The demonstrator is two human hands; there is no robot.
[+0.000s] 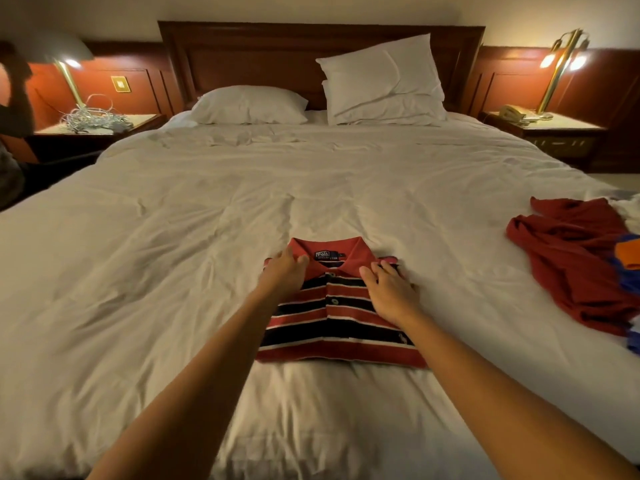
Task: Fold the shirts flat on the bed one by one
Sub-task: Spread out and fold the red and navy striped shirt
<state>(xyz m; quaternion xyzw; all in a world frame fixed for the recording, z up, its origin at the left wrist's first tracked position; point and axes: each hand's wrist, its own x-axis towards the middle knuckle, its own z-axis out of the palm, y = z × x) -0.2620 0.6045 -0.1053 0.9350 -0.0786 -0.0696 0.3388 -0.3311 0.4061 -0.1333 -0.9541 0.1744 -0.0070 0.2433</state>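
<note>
A red polo shirt (337, 327) with black and white stripes lies folded into a rectangle in the middle of the white bed (173, 271), collar pointing to the headboard. My left hand (284, 275) rests on its left shoulder, fingers fairly straight by the collar. My right hand (389, 291) rests on its right shoulder, fingers slightly bent on the cloth. A dark red shirt (571, 265) lies crumpled at the bed's right edge, with blue, orange and white garments (628, 268) partly under and beside it.
Two white pillows (249, 105) (381, 81) lie against the wooden headboard (311, 53). On the left nightstand are a lamp (65, 74) and tangled cables (93, 117). A lamp (561, 64) and a telephone (512, 114) stand on the right one.
</note>
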